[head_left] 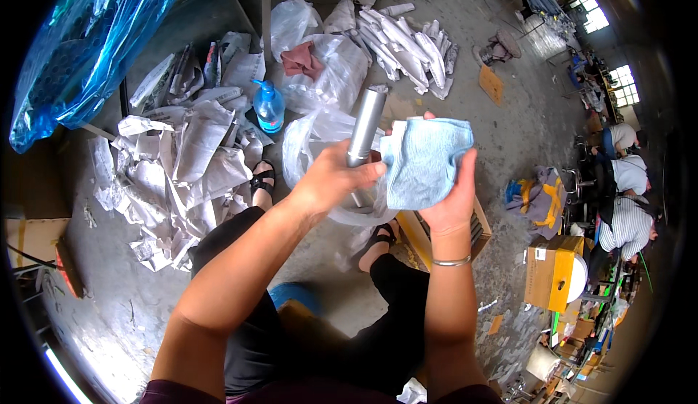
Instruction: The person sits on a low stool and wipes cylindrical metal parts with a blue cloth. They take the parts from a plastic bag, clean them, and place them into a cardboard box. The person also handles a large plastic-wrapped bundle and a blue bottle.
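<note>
My left hand [331, 176] is closed around the lower part of a silver metal tube [368, 120], which tilts upright with its far end pointing away from me. On my open-looking right palm, with the thumb along its edge, a folded light blue cloth [427, 162] is held; my right hand [452, 211] grips it from beneath. The left fingertips reach close to the cloth's left edge; whether they touch it I cannot tell. Beneath both hands lies a clear plastic bag [309, 146] on the floor.
Crumpled printed paper [185, 164] heaps at the left, near a blue pump bottle [269, 106]. Paper-wrapped rolls [407, 44] and a plastic bag with a reddish cloth [302, 60] lie ahead. A wooden crate [416, 240] stands by my right foot. Several people sit far right, near a cardboard box [544, 273].
</note>
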`<state>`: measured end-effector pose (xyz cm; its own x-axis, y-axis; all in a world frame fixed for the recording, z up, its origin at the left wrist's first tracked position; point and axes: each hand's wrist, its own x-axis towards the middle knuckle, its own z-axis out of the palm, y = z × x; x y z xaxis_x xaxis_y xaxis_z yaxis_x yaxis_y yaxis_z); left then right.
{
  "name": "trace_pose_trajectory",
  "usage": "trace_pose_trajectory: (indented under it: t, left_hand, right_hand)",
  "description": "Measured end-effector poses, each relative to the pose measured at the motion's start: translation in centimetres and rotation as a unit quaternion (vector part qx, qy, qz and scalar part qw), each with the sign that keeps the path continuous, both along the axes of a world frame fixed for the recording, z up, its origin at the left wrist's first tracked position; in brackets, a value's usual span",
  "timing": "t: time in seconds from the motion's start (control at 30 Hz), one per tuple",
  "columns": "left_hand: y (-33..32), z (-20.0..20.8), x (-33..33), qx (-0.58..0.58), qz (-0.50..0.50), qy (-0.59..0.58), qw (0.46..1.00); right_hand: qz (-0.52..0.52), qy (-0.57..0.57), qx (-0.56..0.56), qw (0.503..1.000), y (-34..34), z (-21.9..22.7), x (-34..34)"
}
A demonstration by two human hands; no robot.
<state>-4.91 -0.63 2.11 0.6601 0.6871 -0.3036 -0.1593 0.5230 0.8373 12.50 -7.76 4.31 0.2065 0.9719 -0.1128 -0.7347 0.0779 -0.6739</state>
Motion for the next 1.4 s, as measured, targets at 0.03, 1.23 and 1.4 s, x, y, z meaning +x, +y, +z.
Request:
trace_pose_trajectory:
  t: [0.03,1.23,1.4]
  left_hand:
    - [-0.1,0.1,0.2,0.009,0.004,-0.009,1.0]
    - [-5.3,-0.2,6.1,-0.198,-0.368,-0.016,0.908]
    - [-6.0,0.0,5.6,-0.111,-0.227,0.079,0.964]
  right_hand:
    - [0.004,0.042,0.024,0.999,-0.1,-0.2,-0.4]
    - [0.062,0.099,0.147,0.982,-1.8,0.3,3.1]
    - [-0.007,-0.049,0.069,0.996,-0.8,1.9,1.6]
